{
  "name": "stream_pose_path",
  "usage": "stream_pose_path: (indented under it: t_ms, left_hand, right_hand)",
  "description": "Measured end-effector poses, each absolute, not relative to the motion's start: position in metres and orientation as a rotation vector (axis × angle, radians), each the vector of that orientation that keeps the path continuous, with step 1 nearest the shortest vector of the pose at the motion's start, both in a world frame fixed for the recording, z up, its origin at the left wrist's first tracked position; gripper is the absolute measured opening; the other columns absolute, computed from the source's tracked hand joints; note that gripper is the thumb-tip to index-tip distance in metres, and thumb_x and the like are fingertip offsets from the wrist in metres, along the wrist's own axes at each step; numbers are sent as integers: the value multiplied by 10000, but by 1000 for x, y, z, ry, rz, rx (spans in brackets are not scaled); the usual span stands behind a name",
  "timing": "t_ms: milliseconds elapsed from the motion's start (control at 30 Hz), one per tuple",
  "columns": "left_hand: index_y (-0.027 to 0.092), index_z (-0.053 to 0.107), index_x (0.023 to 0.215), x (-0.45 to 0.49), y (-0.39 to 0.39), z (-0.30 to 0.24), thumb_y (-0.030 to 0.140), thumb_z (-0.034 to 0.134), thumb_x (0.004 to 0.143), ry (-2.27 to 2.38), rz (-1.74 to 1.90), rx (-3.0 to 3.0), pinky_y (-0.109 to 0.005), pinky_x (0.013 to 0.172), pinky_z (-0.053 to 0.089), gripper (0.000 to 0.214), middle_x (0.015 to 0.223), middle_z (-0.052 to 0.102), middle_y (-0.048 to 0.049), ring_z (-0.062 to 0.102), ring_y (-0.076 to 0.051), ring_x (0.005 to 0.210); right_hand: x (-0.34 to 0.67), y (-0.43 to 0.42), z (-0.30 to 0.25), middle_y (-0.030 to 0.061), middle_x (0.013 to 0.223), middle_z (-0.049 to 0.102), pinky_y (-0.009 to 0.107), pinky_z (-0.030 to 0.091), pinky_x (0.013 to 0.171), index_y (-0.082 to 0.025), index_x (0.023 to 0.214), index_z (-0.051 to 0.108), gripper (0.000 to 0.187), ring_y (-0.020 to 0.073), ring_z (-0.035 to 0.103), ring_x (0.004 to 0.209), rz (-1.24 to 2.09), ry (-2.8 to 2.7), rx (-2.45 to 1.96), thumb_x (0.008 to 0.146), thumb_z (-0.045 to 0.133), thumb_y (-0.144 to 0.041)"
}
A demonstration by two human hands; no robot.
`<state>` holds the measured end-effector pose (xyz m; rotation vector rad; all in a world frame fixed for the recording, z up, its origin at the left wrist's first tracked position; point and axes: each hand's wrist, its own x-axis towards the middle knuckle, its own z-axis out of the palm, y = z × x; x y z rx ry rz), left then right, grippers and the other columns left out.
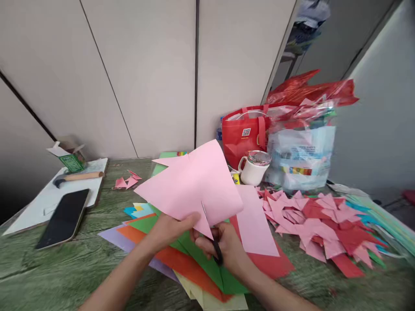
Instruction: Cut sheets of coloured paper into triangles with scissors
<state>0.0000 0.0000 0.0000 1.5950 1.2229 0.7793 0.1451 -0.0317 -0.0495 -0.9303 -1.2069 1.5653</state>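
A large sheet of pink paper (194,181) is held up in the middle of the head view, its right side curling over. My left hand (173,231) pinches its lower edge, thumb on top. My right hand (223,244) is wrapped round the black handles of a pair of scissors (217,252). Their blades reach up into the sheet, and a slit runs along them. A pointed flap of the paper lies between the blades and my left thumb. Under both hands is a fanned stack of coloured paper (194,268), with green, orange, purple and cream sheets showing.
On the right lies a heap of cut pink and red paper pieces (317,220). Behind stand a white lidded mug (254,170), a red bag (240,142) and a clear plastic bag (301,155). At left are a phone (65,218), a hammer (81,176) and a small green box (71,162).
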Motion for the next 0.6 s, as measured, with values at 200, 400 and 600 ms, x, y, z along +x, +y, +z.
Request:
stream_pose_path:
  t_ms: [200,400,600]
  left_hand:
    - [184,602,623,-9,4,2,363,538,775,1047,856,1569,-276,557,480,244,524,634,-1,597,-165,511]
    - [184,626,630,-10,7,0,354,554,749,1196,1032,1591,-299,597,509,220,558,665,-22,625,-193,600]
    - [192,612,500,-23,12,12,353,511,780,1286,1020,1798,-283,684,485,338,504,653,-5,607,-176,603]
  right_hand:
    - [147,-33,-54,-62,463,480,178,328,369,-136,748,644,224,68,391,393,1550,-1201,-951,612,735,-291]
    - [148,-33,-56,-56,507,527,185,350,424,-131,843,596,307,82,442,448,1599,-1195,-937,597,737,-249]
    - [147,-35,-64,-46,514,567,191,388,459,-145,825,549,249,82,496,447,1647,-1231,-941,673,692,-280]
